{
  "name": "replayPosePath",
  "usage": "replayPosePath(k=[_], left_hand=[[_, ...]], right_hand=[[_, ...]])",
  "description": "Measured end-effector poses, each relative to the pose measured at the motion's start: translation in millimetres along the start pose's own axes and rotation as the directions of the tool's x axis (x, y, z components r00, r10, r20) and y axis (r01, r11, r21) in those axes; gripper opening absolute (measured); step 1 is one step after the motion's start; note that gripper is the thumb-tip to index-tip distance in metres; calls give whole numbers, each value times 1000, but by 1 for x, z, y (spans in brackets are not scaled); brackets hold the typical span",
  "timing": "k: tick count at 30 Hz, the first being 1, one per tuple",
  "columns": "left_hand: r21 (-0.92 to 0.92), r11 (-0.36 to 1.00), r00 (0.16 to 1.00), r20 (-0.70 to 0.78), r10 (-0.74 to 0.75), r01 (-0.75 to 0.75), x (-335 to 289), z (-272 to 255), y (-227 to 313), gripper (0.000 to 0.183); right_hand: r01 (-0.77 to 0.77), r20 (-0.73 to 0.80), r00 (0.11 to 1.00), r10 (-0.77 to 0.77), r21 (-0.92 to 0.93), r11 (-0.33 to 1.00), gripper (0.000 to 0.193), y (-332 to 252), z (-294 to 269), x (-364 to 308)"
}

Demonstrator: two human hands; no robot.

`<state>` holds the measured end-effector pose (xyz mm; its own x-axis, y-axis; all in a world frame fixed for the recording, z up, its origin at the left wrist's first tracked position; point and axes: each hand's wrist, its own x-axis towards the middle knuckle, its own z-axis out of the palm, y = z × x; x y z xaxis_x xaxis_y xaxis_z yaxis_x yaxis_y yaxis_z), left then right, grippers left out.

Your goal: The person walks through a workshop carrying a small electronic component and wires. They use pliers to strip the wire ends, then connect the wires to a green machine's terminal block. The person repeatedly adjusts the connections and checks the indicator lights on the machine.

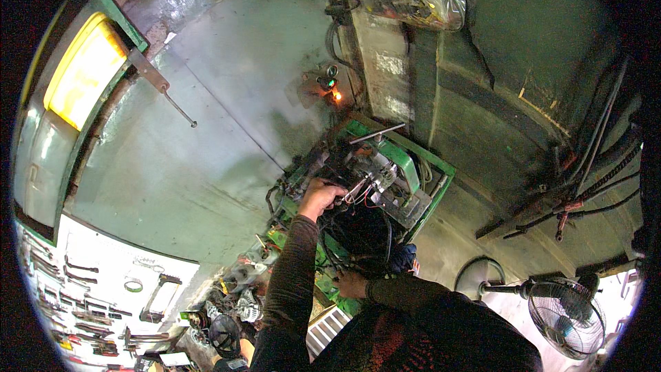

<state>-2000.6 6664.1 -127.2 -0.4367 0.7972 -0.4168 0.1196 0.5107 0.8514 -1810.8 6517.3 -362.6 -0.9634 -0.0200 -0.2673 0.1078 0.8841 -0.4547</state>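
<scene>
A green-framed machine [411, 173] with exposed metal parts and loose wiring sits before me. My left hand [320, 198] reaches into its near left side, fingers closed around a slim metal rod [356, 188] that points toward the wires [368, 191]. The rod's exact kind is too small to tell. Lower down, my right hand [351, 284] lies against the green metal [325, 284] at the machine's near edge, fingers apart in dim light, partly in shadow. A T-shaped metal bar [377, 133] stands on the machine's far side.
A small orange lamp [337, 96] glows on the grey panel beyond. At the right is a wire-cage fan [568, 313]. Hand tools [89, 317] hang on a white board at lower left. A clear plastic bag [420, 0] hangs at the top; cables [585, 200] hang at right.
</scene>
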Motion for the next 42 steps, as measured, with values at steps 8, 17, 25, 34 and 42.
replayPosePath(k=[8,17,25,34,42], left_hand=[[-75,997,996,82,28,-22,14,-1,-11,12],[-49,997,997,54,55,-52,24,-4,-29,17],[8,997,996,51,-74,74,1,-7,4,27],[242,963,989,118,92,-118,-28,-9,34,38],[229,969,995,68,73,-87,-40,-1,51,30]], right_hand=[[95,-75,992,-100,-69,993,56,10,18,-1],[297,65,952,-299,-432,852,35,-17,-50,-19],[309,-4,950,-312,-122,943,34,-27,-49,-13],[403,-8,915,-403,32,915,34,-19,-71,-13],[466,25,882,-470,94,880,34,-15,-81,-18]])
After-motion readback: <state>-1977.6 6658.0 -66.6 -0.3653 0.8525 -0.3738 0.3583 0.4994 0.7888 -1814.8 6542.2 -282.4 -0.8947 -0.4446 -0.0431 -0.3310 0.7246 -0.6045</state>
